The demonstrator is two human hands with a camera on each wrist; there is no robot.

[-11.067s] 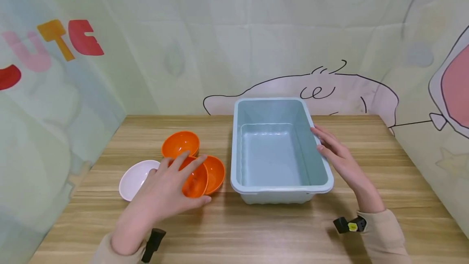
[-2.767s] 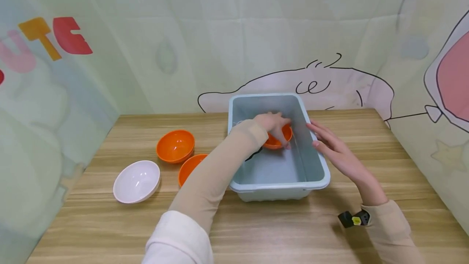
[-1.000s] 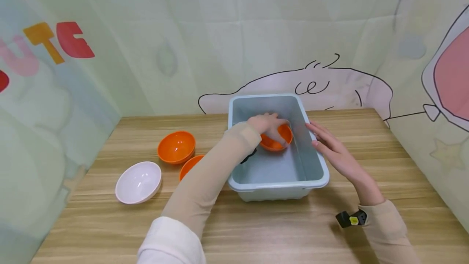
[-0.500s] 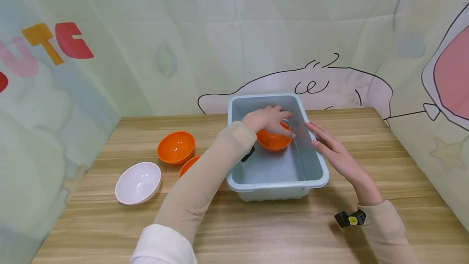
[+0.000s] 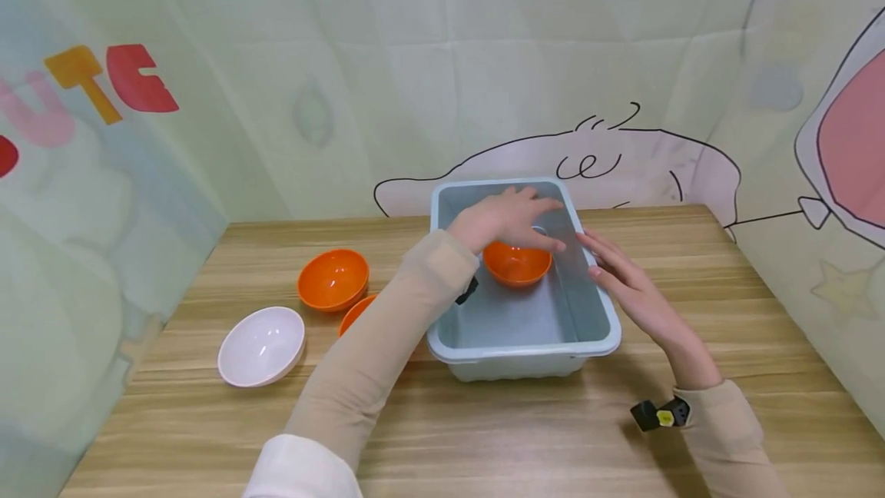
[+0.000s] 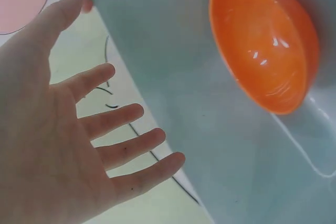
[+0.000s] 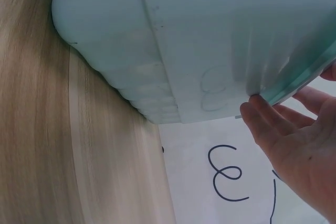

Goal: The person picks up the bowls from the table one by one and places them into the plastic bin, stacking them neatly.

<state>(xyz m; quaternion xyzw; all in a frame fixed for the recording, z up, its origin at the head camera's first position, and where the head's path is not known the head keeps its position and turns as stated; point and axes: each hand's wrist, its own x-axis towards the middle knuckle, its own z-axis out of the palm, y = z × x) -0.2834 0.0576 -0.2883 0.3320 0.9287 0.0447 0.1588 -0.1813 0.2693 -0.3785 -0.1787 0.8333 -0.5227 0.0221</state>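
An orange bowl (image 5: 517, 266) sits inside a pale blue plastic basin (image 5: 525, 350), toward its far end. My left hand (image 5: 508, 219) hovers above that bowl, fingers spread and holding nothing. In the left wrist view the orange bowl (image 6: 262, 45) is clear of the spread fingers (image 6: 149, 174). Against the basin's right rim rests my right hand (image 5: 632, 290), its fingertips touching the edge. The right wrist view has the fingers (image 7: 268, 116) under the basin's lip, fairly straight.
Left of the basin, a white bowl (image 5: 261, 346) and an orange bowl (image 5: 333, 280) stand on the wooden table (image 5: 525, 436). Another orange bowl (image 5: 355, 313) is mostly hidden behind the left sleeve. A printed cloth backdrop (image 5: 332, 83) rises behind the table.
Eleven seconds ago three orange bowls stood left of the basin; one is now inside it. In the last second my left hand has let go of it and risen. My right hand stays put.
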